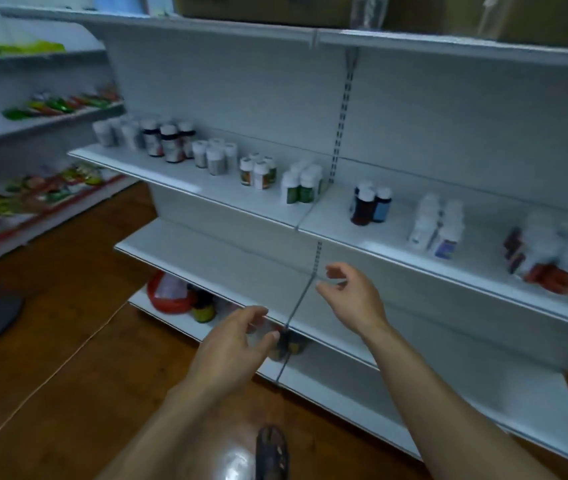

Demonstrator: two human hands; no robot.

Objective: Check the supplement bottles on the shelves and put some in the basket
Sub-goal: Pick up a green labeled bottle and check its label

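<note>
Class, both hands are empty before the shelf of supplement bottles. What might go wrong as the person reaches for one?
The green-labelled bottles stand tightly clustered, so lifting a back one may topple its neighbours. The red-labelled cluster seems to sit near the front edge of the shelf, so a nudge from the right hand could knock it off.
</note>
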